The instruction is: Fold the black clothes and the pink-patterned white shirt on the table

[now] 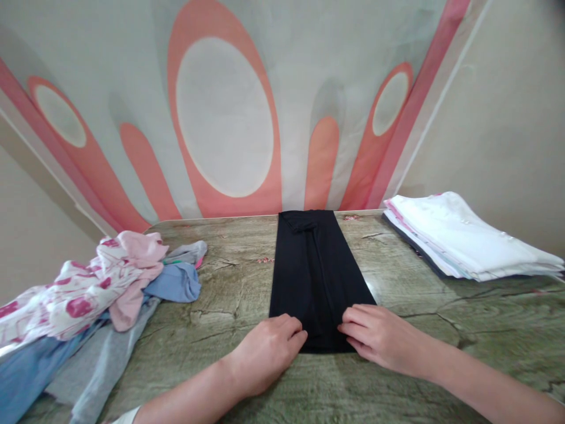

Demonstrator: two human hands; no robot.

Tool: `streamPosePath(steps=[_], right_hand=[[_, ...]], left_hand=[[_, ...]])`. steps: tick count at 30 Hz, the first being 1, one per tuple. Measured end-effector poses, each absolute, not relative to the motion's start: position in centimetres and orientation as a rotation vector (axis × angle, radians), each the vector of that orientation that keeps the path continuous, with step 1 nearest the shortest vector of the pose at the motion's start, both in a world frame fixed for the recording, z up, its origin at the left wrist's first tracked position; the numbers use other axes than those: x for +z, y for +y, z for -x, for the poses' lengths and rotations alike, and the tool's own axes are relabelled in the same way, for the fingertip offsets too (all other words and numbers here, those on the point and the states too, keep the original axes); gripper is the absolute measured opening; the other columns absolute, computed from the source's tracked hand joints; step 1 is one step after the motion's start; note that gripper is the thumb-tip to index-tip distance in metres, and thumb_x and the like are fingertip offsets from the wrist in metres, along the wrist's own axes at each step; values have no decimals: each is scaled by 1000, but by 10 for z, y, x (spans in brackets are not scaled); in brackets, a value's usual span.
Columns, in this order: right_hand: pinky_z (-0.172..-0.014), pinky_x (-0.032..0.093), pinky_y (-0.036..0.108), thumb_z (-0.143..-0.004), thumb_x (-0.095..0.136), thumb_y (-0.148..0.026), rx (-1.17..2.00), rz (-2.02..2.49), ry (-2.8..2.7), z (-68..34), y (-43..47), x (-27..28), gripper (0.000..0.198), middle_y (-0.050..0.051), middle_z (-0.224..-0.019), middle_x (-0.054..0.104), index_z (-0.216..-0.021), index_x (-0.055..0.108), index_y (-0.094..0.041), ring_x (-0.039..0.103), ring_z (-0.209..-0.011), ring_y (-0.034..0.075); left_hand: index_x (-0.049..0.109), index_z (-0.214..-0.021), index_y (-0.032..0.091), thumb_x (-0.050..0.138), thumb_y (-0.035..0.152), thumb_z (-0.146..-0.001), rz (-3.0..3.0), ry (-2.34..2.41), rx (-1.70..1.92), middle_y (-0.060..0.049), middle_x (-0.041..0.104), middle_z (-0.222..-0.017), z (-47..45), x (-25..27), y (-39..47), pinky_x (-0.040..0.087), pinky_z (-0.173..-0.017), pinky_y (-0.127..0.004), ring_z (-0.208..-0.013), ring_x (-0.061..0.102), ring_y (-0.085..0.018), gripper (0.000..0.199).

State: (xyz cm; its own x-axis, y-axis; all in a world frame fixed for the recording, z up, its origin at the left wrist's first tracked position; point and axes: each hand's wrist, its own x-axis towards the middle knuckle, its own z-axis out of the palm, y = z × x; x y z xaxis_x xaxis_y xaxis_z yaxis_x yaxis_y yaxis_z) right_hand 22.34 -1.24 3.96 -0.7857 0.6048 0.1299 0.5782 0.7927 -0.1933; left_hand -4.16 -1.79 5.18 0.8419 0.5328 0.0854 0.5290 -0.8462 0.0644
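A black garment (318, 277) lies folded into a long strip on the wood-patterned table, its far end at the table's back edge. A narrow folded part runs lengthwise along its middle. At the near left corner, my left hand (271, 350) has its fingers curled on the cloth. My right hand (379, 335) pinches the near right side with bent fingers. The fingertips of both hands are partly hidden against the black fabric, and the garment's exact kind cannot be made out.
On the left sits a loose heap of clothes (101, 282), white with pink print, blue and grey. A flat stack of folded clothes (468, 238), white on top, lies at the right. Behind the table (220, 318) hangs a grey sheet (295, 70) with coral shapes.
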Motion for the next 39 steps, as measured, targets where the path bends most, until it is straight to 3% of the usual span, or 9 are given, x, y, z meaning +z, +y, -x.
streamPosePath(steps=[7,13,19,24,30,33,36,39], right_hand=[[-69,41,32,-79,48,-6,154,979,-2791,-220,-18,37,26,5,-84,53,-98,60,-18,50,-78,19],[-72,41,28,-76,48,-5,544,1036,-2701,-220,-20,48,30,3,-87,54,-100,59,-21,51,-82,16],[-82,42,28,-73,60,-19,875,1034,-2669,-242,-9,76,38,3,-103,55,-111,56,-23,53,-91,16],[-82,42,32,-62,61,-14,681,1149,-2745,-244,-17,75,36,3,-100,53,-98,59,-21,51,-92,20],[-73,43,34,-57,47,2,62,1187,-2799,-226,-22,37,36,8,-91,55,-87,55,-16,52,-85,23],[-68,41,35,-57,43,5,-91,1277,-2742,-230,-10,20,34,9,-88,55,-83,54,-15,52,-78,23],[-70,39,35,-54,40,7,-31,1334,-2682,-242,1,26,36,7,-86,55,-78,53,-16,51,-78,22],[-71,38,30,-50,39,6,327,1272,-2700,-255,3,50,39,3,-85,55,-78,51,-19,51,-80,19]], left_hand=[[56,-99,17,38,14,-91,-2965,750,216,-6,56,-89,40,61,-20,44,-73,-29,-83,51,-18,20],[55,-105,20,45,5,-79,-2723,758,94,-4,56,-96,39,67,-18,45,-74,-24,-87,53,-16,32],[45,-124,24,58,18,-75,-2544,770,94,-3,53,-116,64,93,-10,44,-88,-26,-101,54,-16,51],[48,-122,24,58,15,-72,-2697,846,-18,-3,51,-127,77,92,-16,37,-98,-34,-114,49,-21,52],[53,-107,19,47,7,-74,-2879,1008,3,-7,61,-102,61,64,-19,45,-82,-35,-91,57,-21,35],[54,-93,19,48,6,-70,-2826,1052,114,-5,60,-93,61,60,-14,45,-80,-34,-86,56,-20,27],[52,-89,20,48,6,-65,-2755,1013,291,-4,59,-96,67,61,-12,43,-85,-34,-93,55,-20,28],[50,-90,21,47,6,-62,-2688,929,409,-3,59,-108,72,57,-11,38,-97,-35,-109,50,-20,31]])
